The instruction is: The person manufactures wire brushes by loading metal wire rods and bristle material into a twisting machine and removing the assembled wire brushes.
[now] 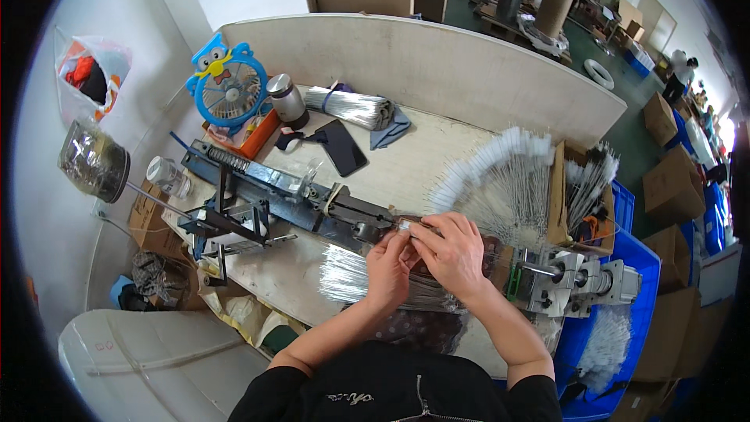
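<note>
My left hand (389, 267) and my right hand (453, 254) meet at the right end of a long dark metal bench jig (312, 202). Fingertips of both are pinched together around a small white piece (404, 225), too small to make out fully. Below and beside my wrists lies a bundle of thin silvery wires (344, 273), partly hidden by my left forearm. Beyond my right hand, many white-bristled wire brushes (500, 176) are spread in a fan on the table.
A motorised metal fixture (578, 281) stands right, near a cardboard box of brushes (558, 203) and a blue crate (644, 266). Further back are a phone (342, 148), wrapped wire bundle (351, 107), flask (287, 101) and blue fan (232, 90). A lever frame (223, 223) rises left.
</note>
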Demonstrator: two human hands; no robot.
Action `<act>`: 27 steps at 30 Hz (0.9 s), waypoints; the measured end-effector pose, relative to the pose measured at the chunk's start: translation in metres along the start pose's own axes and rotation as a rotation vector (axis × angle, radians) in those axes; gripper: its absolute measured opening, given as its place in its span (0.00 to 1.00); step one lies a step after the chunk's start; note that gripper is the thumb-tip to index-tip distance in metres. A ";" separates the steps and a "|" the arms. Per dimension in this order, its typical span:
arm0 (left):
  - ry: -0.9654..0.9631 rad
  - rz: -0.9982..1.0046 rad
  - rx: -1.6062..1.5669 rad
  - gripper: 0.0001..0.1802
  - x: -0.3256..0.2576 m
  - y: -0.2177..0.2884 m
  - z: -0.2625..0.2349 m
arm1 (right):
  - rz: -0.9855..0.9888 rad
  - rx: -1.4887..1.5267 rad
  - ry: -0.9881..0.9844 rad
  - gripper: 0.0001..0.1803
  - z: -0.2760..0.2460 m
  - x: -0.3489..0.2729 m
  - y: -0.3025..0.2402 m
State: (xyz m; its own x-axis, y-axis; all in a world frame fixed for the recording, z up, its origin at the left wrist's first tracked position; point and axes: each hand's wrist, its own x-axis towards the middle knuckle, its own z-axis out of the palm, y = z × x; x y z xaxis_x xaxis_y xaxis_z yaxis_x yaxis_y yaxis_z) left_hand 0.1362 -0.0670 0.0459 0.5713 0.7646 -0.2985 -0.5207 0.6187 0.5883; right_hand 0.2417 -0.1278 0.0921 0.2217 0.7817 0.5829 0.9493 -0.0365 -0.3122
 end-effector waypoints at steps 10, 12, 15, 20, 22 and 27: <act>0.010 -0.019 0.061 0.03 0.000 -0.001 0.000 | -0.003 0.048 0.000 0.13 -0.006 -0.003 0.004; -0.008 -0.021 0.023 0.03 0.001 0.003 -0.001 | -0.014 0.030 -0.018 0.14 0.001 0.001 0.000; -0.002 -0.030 -0.003 0.04 0.000 0.000 -0.003 | 0.000 0.061 -0.025 0.15 0.001 -0.001 0.002; -0.007 -0.057 -0.065 0.06 -0.003 0.003 -0.003 | 0.047 0.059 0.012 0.16 0.005 -0.001 -0.003; 0.001 -0.055 -0.065 0.06 -0.002 0.005 -0.002 | 0.080 0.046 0.030 0.16 0.006 -0.001 -0.005; -0.027 -0.023 0.001 0.05 0.000 -0.001 -0.006 | 0.014 0.017 0.042 0.14 -0.002 -0.005 -0.002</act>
State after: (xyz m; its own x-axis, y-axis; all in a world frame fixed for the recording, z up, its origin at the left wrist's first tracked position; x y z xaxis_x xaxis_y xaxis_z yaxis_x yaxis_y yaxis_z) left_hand 0.1330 -0.0664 0.0407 0.5998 0.7452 -0.2913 -0.5067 0.6356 0.5825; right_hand 0.2387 -0.1324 0.0915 0.2447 0.7542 0.6094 0.9421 -0.0363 -0.3333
